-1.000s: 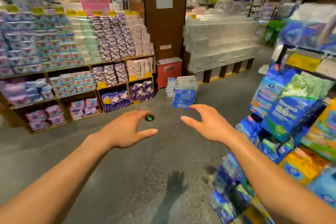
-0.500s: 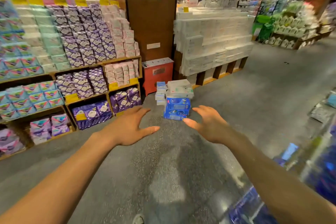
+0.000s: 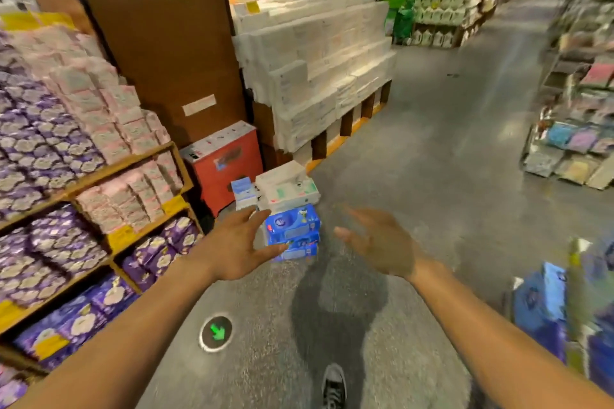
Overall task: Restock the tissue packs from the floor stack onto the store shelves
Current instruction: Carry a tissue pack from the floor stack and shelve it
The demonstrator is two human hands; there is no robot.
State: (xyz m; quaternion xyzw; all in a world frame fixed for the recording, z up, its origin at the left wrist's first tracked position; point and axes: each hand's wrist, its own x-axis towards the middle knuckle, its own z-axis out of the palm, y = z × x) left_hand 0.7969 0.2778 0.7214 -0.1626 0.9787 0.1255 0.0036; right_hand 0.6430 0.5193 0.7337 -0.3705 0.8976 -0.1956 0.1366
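Note:
A floor stack of tissue packs (image 3: 292, 229) stands on the grey floor ahead, blue packs below and white packs (image 3: 287, 189) on top, with a smaller pale-blue pile (image 3: 244, 192) at its left. My left hand (image 3: 237, 244) reaches forward, fingers spread, and overlaps the stack's left side in the picture; no contact shows. My right hand (image 3: 378, 242) is stretched out to the right of the stack, fingers relaxed, holding nothing. Wooden store shelves (image 3: 109, 173) on the left carry purple and pink packs.
A red box (image 3: 229, 163) sits against a brown pillar (image 3: 159, 43) behind the stack. White tissue bales (image 3: 319, 70) fill a pallet display behind. More goods stand at right (image 3: 578, 143) and lower right (image 3: 545, 295). A green arrow marker (image 3: 216, 332) and my shoe (image 3: 334, 385) are on the floor.
I have walked closer to the floor stack, which now looks larger between my hands. Both hands stay outstretched and empty. The view turned away from the right-hand display.

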